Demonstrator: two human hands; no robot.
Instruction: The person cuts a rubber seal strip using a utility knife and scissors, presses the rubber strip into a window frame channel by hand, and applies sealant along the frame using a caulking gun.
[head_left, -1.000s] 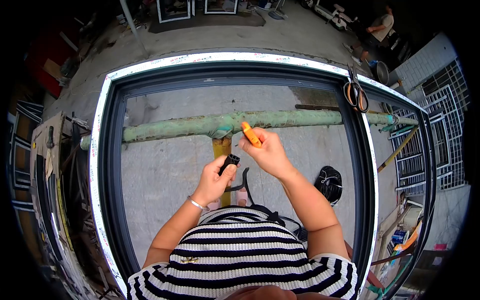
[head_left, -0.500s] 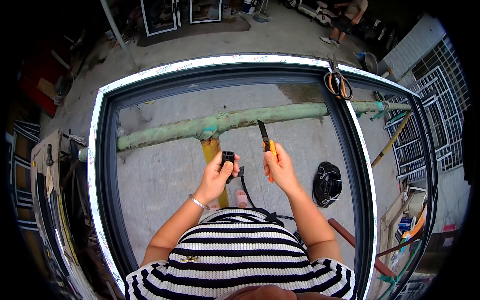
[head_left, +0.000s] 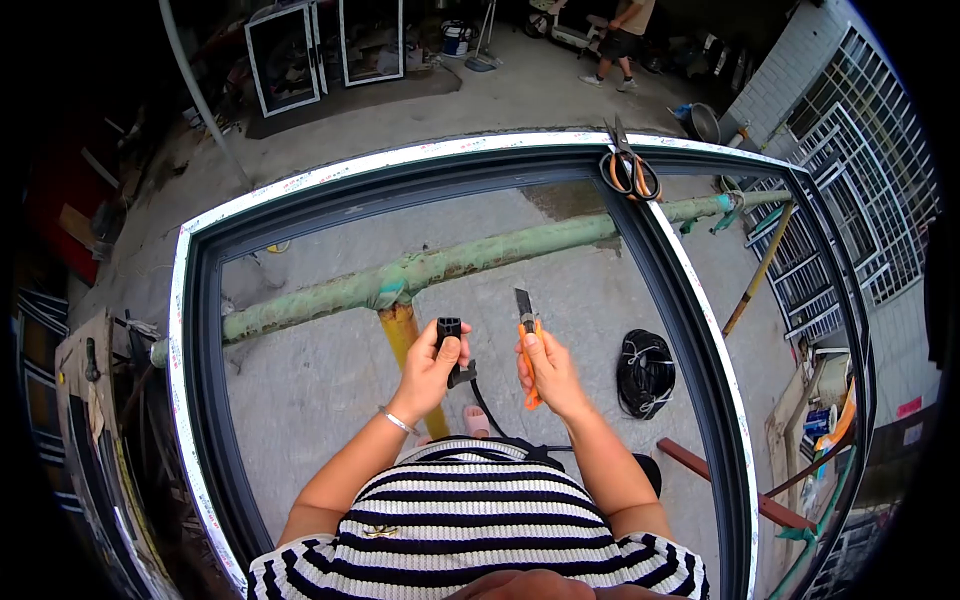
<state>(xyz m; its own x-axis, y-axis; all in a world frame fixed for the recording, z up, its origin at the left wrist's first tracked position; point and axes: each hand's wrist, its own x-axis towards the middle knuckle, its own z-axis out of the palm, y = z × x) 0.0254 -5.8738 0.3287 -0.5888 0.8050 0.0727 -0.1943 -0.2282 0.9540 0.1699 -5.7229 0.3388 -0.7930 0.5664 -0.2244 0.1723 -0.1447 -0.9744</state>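
My left hand [head_left: 428,378] is closed round a short black hollow plastic piece [head_left: 448,328], its open end facing up. A black strip [head_left: 484,400] trails down below that hand towards my waist. In my right hand [head_left: 552,375] is an orange utility knife [head_left: 530,398], its dark blade [head_left: 522,303] pointing up and away from me. The two hands are apart, and the blade does not touch the black piece. Both are above the opening of a large dark window frame [head_left: 205,340] with white protective film along its edges.
Scissors [head_left: 630,175] with orange-and-black handles lie on the frame's far right bar. A green pipe [head_left: 480,252] on a yellow post [head_left: 400,335] runs beneath the frame. A coil of black strip [head_left: 645,375] is on the floor. Another person [head_left: 622,45] stands far back.
The view has shifted, so the frame and scissors appear further left. My right hand has lowered slightly, with the knife more upright. Both hands keep their hold.
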